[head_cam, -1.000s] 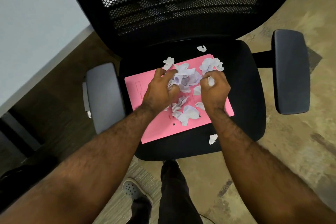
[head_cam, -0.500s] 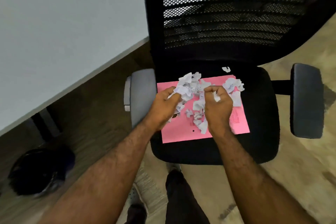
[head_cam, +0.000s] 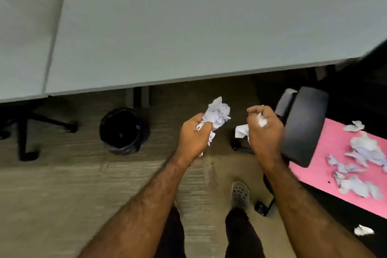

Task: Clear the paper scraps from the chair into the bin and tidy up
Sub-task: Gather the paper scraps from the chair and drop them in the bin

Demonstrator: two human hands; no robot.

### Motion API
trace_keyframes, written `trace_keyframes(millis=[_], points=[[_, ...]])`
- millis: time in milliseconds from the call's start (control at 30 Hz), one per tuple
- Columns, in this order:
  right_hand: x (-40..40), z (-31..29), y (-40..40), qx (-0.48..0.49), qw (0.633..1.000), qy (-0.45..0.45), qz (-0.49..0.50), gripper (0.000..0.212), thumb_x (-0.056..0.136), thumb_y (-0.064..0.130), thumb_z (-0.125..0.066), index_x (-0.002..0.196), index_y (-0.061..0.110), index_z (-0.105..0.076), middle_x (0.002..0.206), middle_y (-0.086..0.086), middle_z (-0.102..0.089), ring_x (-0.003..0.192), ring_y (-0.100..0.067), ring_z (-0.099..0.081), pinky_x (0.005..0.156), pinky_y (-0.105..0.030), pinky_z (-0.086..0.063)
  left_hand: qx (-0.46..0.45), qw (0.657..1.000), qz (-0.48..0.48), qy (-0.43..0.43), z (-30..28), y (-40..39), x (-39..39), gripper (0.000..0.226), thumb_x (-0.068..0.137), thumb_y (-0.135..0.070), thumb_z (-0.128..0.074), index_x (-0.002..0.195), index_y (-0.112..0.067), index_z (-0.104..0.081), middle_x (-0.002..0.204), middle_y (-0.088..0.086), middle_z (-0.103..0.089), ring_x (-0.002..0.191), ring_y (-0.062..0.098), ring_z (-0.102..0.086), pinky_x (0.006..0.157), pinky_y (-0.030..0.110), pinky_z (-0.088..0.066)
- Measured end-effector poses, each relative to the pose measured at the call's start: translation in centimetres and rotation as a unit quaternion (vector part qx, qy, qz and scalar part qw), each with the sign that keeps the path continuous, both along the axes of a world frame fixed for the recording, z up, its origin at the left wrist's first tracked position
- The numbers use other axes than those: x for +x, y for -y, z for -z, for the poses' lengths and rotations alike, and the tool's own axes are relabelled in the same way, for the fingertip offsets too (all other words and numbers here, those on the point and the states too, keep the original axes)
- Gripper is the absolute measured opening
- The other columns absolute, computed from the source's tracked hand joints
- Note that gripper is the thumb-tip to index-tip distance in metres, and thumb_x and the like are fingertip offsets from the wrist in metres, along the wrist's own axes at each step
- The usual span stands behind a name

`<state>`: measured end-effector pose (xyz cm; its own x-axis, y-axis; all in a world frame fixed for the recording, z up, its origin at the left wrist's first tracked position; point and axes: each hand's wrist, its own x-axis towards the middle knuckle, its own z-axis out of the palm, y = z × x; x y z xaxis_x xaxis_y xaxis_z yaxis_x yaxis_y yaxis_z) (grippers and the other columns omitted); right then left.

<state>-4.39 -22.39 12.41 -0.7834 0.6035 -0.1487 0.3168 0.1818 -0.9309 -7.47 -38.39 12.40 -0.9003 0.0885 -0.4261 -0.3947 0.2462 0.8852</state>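
Note:
My left hand grips a wad of crumpled white paper scraps above the floor. My right hand is closed around smaller paper scraps. A black lined bin stands on the floor under the desk edge, left of both hands. At the right, the black chair shows its armrest and seat, with a pink folder lying on the seat. Several loose scraps lie on the folder, and one scrap sits on the seat near its front edge.
A pale grey desk top fills the upper view. A second chair's black wheeled base stands at the far left. My legs and a grey perforated clog are below, beside the chair's caster.
Both hands lifted off the pink folder with scraps and swung left, away from the chair toward the bin. The view turned left, so the chair slid to the right edge.

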Motion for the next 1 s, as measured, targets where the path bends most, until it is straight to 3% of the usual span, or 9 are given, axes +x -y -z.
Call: trace_keyframes(millis=[100,200,367,467,567,700,833,933,1000], points=[[-1.8,1.2,8.3,-0.002,0.999,0.014,-0.042,0.018,0.086,0.008,-0.059,0.087,0.022,-0.070,0.093,0.003,-0.069,0.075,0.006,-0.057,0.067,-0.007,-0.041,-0.045,0.995,-0.085,0.015,1.8,8.8,0.1,0.016,0.075,-0.020,-0.054,0.072,-0.024,-0.069,0.054,-0.007,-0.060,0.053,0.015,-0.054,0.053,0.033,-0.045],[-2.8,3.7,16.7,-0.002,0.995,0.039,-0.096,0.014,0.090,0.014,-0.061,0.091,0.025,-0.071,0.093,0.005,-0.070,0.082,0.003,-0.061,0.075,-0.010,-0.045,-0.112,0.983,-0.142,0.019,4.5,17.3,0.3,0.018,0.073,-0.029,-0.052,0.075,-0.018,-0.066,0.061,0.005,-0.064,0.059,0.025,-0.058,0.059,0.042,-0.051],[-4.6,10.4,29.4,-0.010,0.981,0.062,-0.181,0.007,0.090,0.024,-0.065,0.088,0.023,-0.071,0.087,0.004,-0.070,0.078,-0.009,-0.063,0.071,-0.025,-0.048,-0.193,0.956,-0.221,0.014,10.7,29.2,0.2,0.025,0.072,-0.035,-0.050,0.075,-0.014,-0.065,0.065,-0.002,-0.065,0.062,0.017,-0.059,0.059,0.032,-0.046],[-6.4,15.1,35.2,-0.002,0.975,0.063,-0.214,0.010,0.090,0.027,-0.066,0.083,0.020,-0.069,0.078,0.003,-0.066,0.069,-0.006,-0.057,0.062,-0.013,-0.041,-0.215,0.942,-0.256,0.025,15.4,34.7,-0.6,0.022,0.073,-0.035,-0.050,0.069,-0.017,-0.062,0.061,-0.005,-0.063,0.058,0.009,-0.056,0.052,0.023,-0.040],[-8.8,20.0,39.8,0.011,0.969,0.060,-0.240,0.014,0.090,0.030,-0.066,0.080,0.020,-0.068,0.072,0.006,-0.061,0.064,-0.002,-0.053,0.057,-0.008,-0.036,-0.223,0.933,-0.279,0.039,20.5,38.7,-2.2,0.015,0.078,-0.030,-0.056,0.070,-0.019,-0.062,0.063,-0.004,-0.065,0.063,0.019,-0.060,0.052,0.019,-0.041],[-13.0,27.1,44.8,-0.026,0.968,0.096,-0.230,0.026,0.087,0.041,-0.065,0.067,0.024,-0.062,0.057,0.014,-0.059,0.056,0.001,-0.054,0.053,-0.012,-0.041,-0.180,0.928,-0.316,0.087,27.8,42.4,-5.6,0.033,0.069,-0.039,-0.051,0.076,-0.009,-0.063,0.075,0.014,-0.070,0.074,0.035,-0.065,0.064,0.039,-0.055],[-17.4,34.5,49.6,-0.140,0.946,0.192,-0.220,0.025,0.091,0.046,-0.058,0.087,0.022,-0.063,0.078,0.004,-0.069,0.084,-0.023,-0.069,0.082,-0.043,-0.057,-0.146,0.915,-0.355,0.127,34.0,44.5,-9.0,0.031,0.071,-0.041,-0.050,0.076,-0.014,-0.066,0.067,0.000,-0.068,0.062,0.019,-0.062,0.050,0.023,-0.046],[-19.7,38.5,52.5,-0.182,0.929,0.234,-0.220,0.037,0.096,0.048,-0.049,0.098,0.014,-0.064,0.091,0.003,-0.070,0.094,-0.025,-0.068,0.088,-0.046,-0.056,-0.083,0.895,-0.388,0.205,38.7,45.4,-11.8,0.053,0.079,-0.044,-0.050,0.111,-0.005,-0.065,0.102,0.015,-0.071,0.091,0.035,-0.068,0.076,0.042,-0.059],[-21.0,40.5,54.0,-0.192,0.910,0.278,-0.242,0.054,0.097,0.055,-0.040,0.124,0.012,-0.060,0.123,-0.009,-0.065,0.111,-0.032,-0.062,0.097,-0.048,-0.050,-0.012,0.882,-0.394,0.256,40.7,45.8,-13.6,0.054,0.092,-0.046,-0.049,0.123,-0.003,-0.059,0.115,0.014,-0.068,0.100,0.035,-0.067,0.075,0.039,-0.056]])
